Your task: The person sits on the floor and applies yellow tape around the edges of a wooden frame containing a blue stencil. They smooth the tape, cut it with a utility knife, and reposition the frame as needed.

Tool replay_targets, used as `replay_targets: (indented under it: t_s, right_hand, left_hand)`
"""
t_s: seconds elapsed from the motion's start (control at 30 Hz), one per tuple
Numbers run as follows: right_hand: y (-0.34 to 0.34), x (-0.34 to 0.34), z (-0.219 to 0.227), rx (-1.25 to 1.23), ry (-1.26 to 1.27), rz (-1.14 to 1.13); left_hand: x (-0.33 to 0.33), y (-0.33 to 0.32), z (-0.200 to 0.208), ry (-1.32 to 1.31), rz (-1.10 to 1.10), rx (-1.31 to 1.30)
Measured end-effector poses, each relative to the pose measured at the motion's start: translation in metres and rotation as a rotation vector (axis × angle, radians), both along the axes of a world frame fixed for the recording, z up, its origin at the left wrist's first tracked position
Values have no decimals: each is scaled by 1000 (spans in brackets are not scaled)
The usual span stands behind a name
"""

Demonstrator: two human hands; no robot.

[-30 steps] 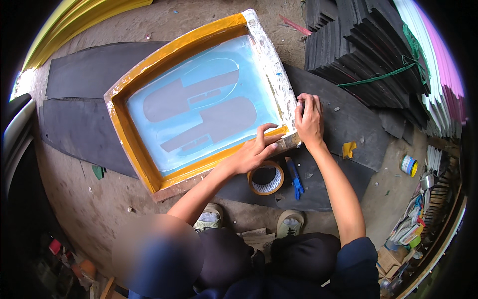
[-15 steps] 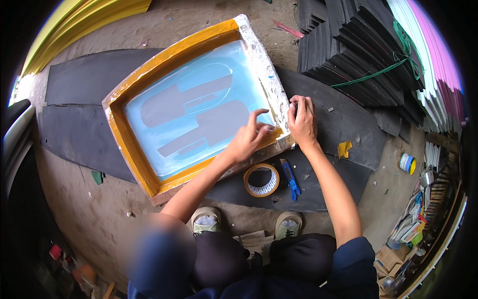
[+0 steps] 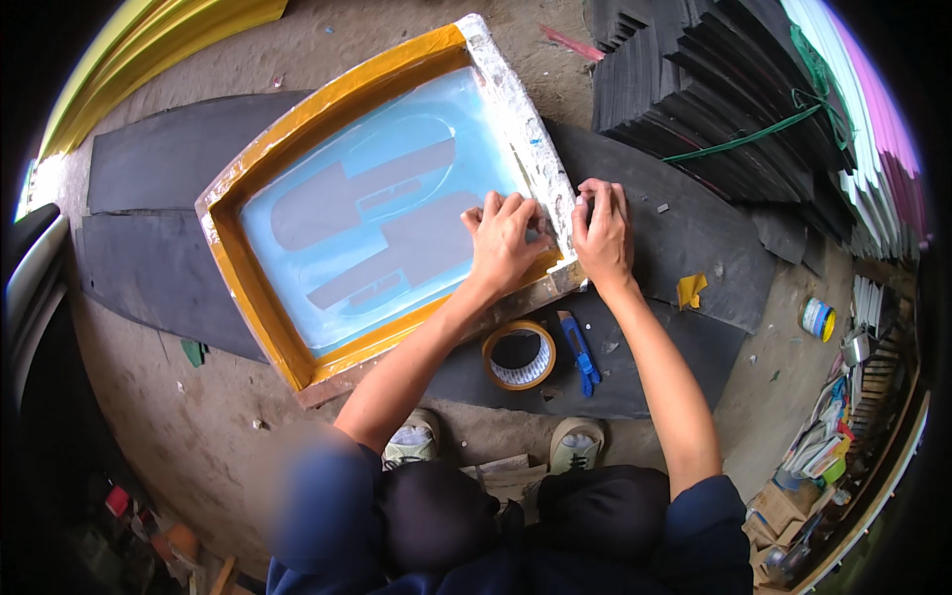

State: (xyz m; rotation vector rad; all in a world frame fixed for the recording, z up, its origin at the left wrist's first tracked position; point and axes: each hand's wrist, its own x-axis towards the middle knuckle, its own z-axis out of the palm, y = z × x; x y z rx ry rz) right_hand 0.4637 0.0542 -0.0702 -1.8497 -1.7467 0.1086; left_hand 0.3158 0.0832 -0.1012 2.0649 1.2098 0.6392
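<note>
A screen printing frame (image 3: 261, 123) lies tilted in front of me. Brown tape covers most of its wooden sides, while its right side is bare and streaked white. Its light-blue mesh (image 3: 416, 119) carries grey sandal-strap-like shapes. Inside the near right corner, my left hand (image 3: 506, 238) is closed, fingers bent toward the right side; whatever its fingertips pinch is hidden. Against the outer face of that same side, my right hand (image 3: 603, 233) is closed too, with thumb and fingers curled; I cannot make out anything between them.
Black foam sheets (image 3: 149, 268) lie under the frame. Nearer me are a tape roll (image 3: 490, 359) and a blue cutter knife (image 3: 580, 355). A brown tape scrap (image 3: 691, 290) lies right of my forearm. Tied black sheets (image 3: 704, 99) stand far right, near a small tub (image 3: 817, 319).
My left hand has turned and its spread fingers have curled in toward the frame's right side. My right hand stays nearly in place. The whole view has shifted slightly.
</note>
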Motion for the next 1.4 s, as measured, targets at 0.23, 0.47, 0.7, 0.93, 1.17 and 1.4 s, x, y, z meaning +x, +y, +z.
replay_targets:
  t_s: [0.23, 0.47, 0.7, 0.93, 1.17, 1.4]
  right_hand:
    - [1, 5, 1, -2, 13, 18]
    - [5, 11, 1, -31, -132, 192]
    - [27, -4, 28, -224, -528, 853]
    - [40, -24, 26, -341, -644, 1075]
    - [46, -26, 26, -476, -652, 1061]
    - [50, -40, 28, -477, -625, 1087]
  left_hand:
    - [-1, -5, 13, 100, -88, -3]
    - [-102, -11, 22, -68, -161, -24]
    - [-274, -93, 42, 512, 618, 228]
    - [-324, -118, 4, 244, 875, -103]
    - [-316, -114, -10, 383, 912, -115]
    - [-316, -108, -10, 406, 908, -87]
